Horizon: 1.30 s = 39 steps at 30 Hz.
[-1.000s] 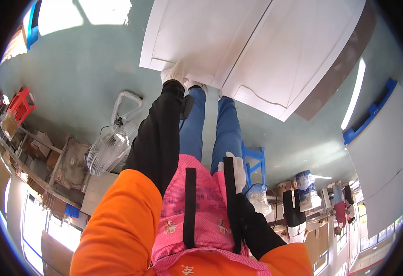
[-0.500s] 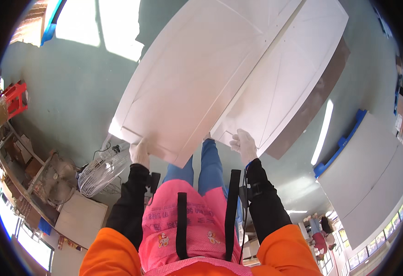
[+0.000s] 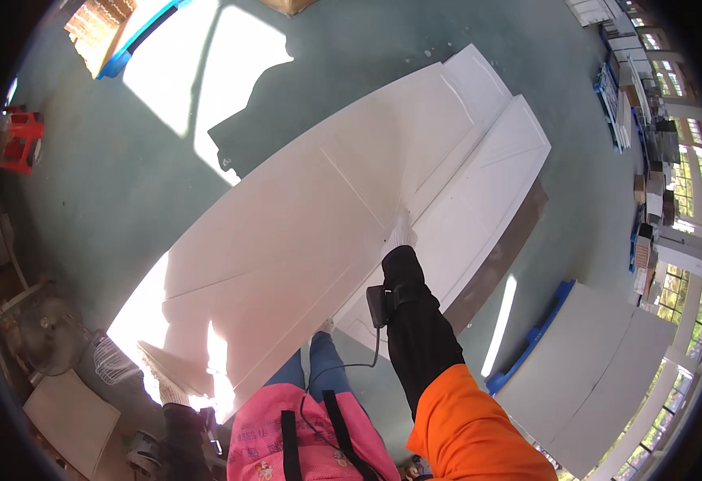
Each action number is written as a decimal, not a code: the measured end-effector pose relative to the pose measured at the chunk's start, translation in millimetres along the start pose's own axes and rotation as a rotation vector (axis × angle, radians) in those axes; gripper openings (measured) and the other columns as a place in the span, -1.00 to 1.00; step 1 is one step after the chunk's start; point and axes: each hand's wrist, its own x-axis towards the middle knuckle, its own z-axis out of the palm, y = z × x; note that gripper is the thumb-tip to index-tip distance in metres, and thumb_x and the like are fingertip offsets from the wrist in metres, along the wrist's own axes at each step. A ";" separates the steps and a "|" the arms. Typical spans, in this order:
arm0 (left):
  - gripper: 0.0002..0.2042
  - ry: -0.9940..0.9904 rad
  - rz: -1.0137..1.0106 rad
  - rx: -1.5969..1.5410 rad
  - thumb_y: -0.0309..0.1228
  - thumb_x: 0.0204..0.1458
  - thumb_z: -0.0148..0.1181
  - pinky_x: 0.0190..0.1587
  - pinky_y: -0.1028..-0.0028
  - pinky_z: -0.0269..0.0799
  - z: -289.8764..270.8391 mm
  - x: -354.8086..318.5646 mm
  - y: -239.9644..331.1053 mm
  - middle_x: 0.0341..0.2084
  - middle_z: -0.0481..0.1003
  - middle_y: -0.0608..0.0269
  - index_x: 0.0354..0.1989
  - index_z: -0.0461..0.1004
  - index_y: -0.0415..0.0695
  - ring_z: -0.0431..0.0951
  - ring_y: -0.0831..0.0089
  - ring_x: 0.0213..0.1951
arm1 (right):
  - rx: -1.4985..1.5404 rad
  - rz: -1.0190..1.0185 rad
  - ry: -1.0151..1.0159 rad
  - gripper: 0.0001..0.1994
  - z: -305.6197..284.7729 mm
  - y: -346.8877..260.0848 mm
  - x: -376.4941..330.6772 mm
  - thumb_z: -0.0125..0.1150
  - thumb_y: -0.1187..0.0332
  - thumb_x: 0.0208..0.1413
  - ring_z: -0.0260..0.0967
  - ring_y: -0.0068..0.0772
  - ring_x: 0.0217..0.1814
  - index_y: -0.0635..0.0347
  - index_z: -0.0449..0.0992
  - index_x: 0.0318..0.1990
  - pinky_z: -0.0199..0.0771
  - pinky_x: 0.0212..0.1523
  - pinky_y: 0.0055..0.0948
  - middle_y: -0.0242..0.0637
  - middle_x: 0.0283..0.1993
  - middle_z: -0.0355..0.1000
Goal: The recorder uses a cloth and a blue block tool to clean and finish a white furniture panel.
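A large white cardboard sheet with pressed crease lines stretches from near my legs away to the upper right. A second white panel lies along its right side, with a long seam between them. My left hand, in a white glove, is closed on the sheet's near left edge; bright sun washes out part of it, and some fingers are hidden. My right hand, also gloved, reaches out over the seam and touches the sheet, its fingers stretched forward. Their tips are hard to make out.
A brown sheet shows under the white panel's right edge. Grey boards on a blue pallet stand to the right. At left are a red stool, a fan and a wire fan guard.
My right hand has moved from the near edge forward onto the sheet by the seam. My left hand has shifted left and nearer, still at the sheet's edge. The view has turned.
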 end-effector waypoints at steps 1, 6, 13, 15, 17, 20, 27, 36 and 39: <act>-0.39 0.039 0.040 0.001 0.06 0.28 -0.03 0.07 0.27 0.48 -6.3 -5.9 3.3 0.13 0.42 0.12 0.31 0.25 -0.17 0.51 0.27 0.04 | 0.026 0.029 -0.059 -0.26 1.9 -2.1 -15.2 0.11 -0.17 0.14 0.37 -0.13 0.10 0.34 0.32 0.23 0.46 -0.01 -0.10 -0.12 0.19 0.36; -0.40 0.197 0.246 -0.043 0.02 0.30 -0.05 0.12 0.29 0.45 -44.8 -44.1 31.6 0.17 0.40 0.12 0.34 0.24 -0.19 0.50 0.28 0.07 | 0.051 0.140 -0.056 -0.33 -25.6 -3.8 -85.7 0.03 -0.11 0.22 0.33 -0.10 0.20 0.29 0.29 0.27 0.44 0.09 -0.05 -0.12 0.23 0.34; -0.42 0.484 0.708 -0.314 -0.08 0.37 -0.18 0.36 0.28 0.14 -215.2 -130.5 48.0 0.32 0.26 0.16 0.43 0.10 -0.22 0.24 0.30 0.32 | 0.399 0.314 -0.476 -0.34 -85.4 30.1 -225.8 -0.35 -0.21 0.28 0.24 -0.09 0.34 0.01 0.30 0.31 0.33 0.24 -0.02 -0.26 0.31 0.31; -0.44 0.686 0.973 -0.554 -0.06 0.36 -0.21 0.38 0.25 0.05 -260.5 -172.9 29.9 0.32 0.24 0.11 0.38 0.17 -0.21 0.21 0.32 0.31 | 0.479 0.619 -0.675 -0.36 -105.8 35.1 -261.0 -0.26 -0.19 0.27 0.17 -0.20 0.39 -0.02 0.27 0.34 0.30 0.28 -0.01 -0.23 0.36 0.25; -0.52 0.724 0.979 -0.667 -0.07 0.34 -0.20 0.25 0.29 0.19 -262.8 -227.0 25.6 0.13 0.34 0.14 0.20 0.30 -0.20 0.32 0.34 0.16 | 0.496 0.713 -0.855 -0.45 -129.0 50.6 -272.2 -0.21 -0.16 0.25 0.19 -0.22 0.28 -0.02 0.30 0.21 0.30 0.20 -0.03 -0.26 0.24 0.28; -0.58 0.795 1.101 -0.701 -0.04 0.29 -0.16 -0.15 0.40 0.44 -316.2 -296.9 -8.3 -0.23 0.46 0.21 -0.09 0.44 -0.18 0.48 0.39 -0.22 | 0.492 0.782 -1.205 -0.57 -161.5 94.9 -270.0 -0.13 -0.10 0.22 0.23 -0.26 0.11 -0.03 0.35 0.03 0.31 0.07 -0.07 -0.30 0.06 0.33; -0.52 1.848 1.687 0.798 -0.08 0.22 0.05 -0.05 0.31 0.58 -467.2 -332.9 -101.0 -0.14 0.51 0.07 0.11 0.36 -0.25 0.57 0.28 -0.14 | 0.433 0.783 -1.884 -0.74 -179.8 188.7 -225.9 0.04 0.02 0.14 0.32 -0.34 -0.30 -0.05 0.47 -0.39 0.33 -0.22 -0.16 -0.39 -0.35 0.45; -0.52 2.934 1.430 0.836 -0.11 0.21 0.08 -0.16 0.35 0.56 -612.2 -400.0 -224.9 -0.18 0.51 0.04 0.10 0.35 -0.30 0.58 0.29 -0.20 | 0.253 1.003 -1.714 -0.77 -163.3 239.8 -406.4 0.06 0.09 0.14 0.25 -0.47 -0.44 -0.16 0.47 -0.52 0.15 -0.28 -0.31 -0.59 -0.53 0.33; -0.52 3.304 1.212 0.878 -0.12 0.21 0.09 -0.19 0.36 0.55 -673.8 -422.3 -265.7 -0.20 0.51 0.03 0.09 0.35 -0.32 0.58 0.29 -0.23 | 0.235 1.019 -1.966 -0.73 -157.0 299.4 -463.0 0.00 0.15 0.20 0.13 -0.49 -0.50 -0.14 0.38 -0.57 0.15 -0.29 -0.33 -0.58 -0.58 0.21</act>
